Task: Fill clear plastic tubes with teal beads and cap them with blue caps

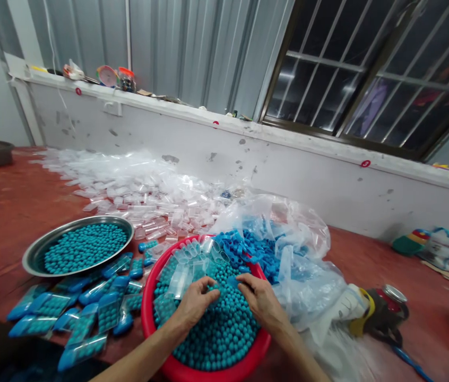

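A red basin [150,286] full of small teal balls [224,334] sits at the near table edge. Both my hands work inside it. My left hand [195,302] has its fingers curled and pinched over the balls, beside small clear tubes [182,276] lying on top. My right hand [258,300] pinches close to it, fingertips nearly touching the left ones. What either pinch holds is too small to make out. Blue caps [244,249] lie at the basin's far side.
A metal pan [33,254] of teal balls stands to the left, with filled blue-capped tubes [85,310] in front. Empty clear tubes [129,185] are heaped behind. A clear plastic bag [308,276] lies right, then a can [394,297] and a blue pen [407,361].
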### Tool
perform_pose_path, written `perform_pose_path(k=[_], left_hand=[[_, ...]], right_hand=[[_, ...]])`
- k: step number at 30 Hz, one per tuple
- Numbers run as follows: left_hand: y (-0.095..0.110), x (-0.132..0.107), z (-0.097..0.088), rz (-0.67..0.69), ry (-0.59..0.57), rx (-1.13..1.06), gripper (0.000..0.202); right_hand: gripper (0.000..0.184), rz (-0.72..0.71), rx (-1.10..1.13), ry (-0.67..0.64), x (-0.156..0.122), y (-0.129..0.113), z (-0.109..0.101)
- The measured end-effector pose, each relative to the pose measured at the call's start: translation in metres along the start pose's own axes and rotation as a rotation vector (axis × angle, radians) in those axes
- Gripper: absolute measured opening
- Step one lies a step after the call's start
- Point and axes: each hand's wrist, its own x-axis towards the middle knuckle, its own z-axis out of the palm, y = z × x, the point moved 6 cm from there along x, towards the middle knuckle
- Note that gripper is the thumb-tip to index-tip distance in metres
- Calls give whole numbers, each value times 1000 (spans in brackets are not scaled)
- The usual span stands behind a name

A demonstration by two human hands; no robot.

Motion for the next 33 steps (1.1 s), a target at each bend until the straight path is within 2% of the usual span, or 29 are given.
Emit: perform_pose_path(k=[3,5,8,11,16,20,24,29,33], left_hand=[[4,0,-3,59,36,58,21],[5,0,-2,79,15,20,20],[-1,0,2,-1,-54,-82,24],[-7,0,5,-64,-83,-93,27],[-3,-2,9,-36,-123,-159,29],[3,-6,12,14,-179,-241,39],[3,-9,14,10,-223,-307,54],[-1,-8,17,-27,-213,-411,63],[-3,-7,17,-38,-175,-391,61]], right_hand=[[21,30,71,55,-1,-4,6],[20,31,100,45,-3,-6,14],[19,17,79,1,-5,-3,17],[17,4,53,-50,-7,3,12],[19,118,200,45,-6,9,10],[20,184,335,48,-2,6,28],[20,211,403,44,-1,6,31],[23,118,307,42,-4,0,23],[24,-14,214,-57,-3,-8,24]])
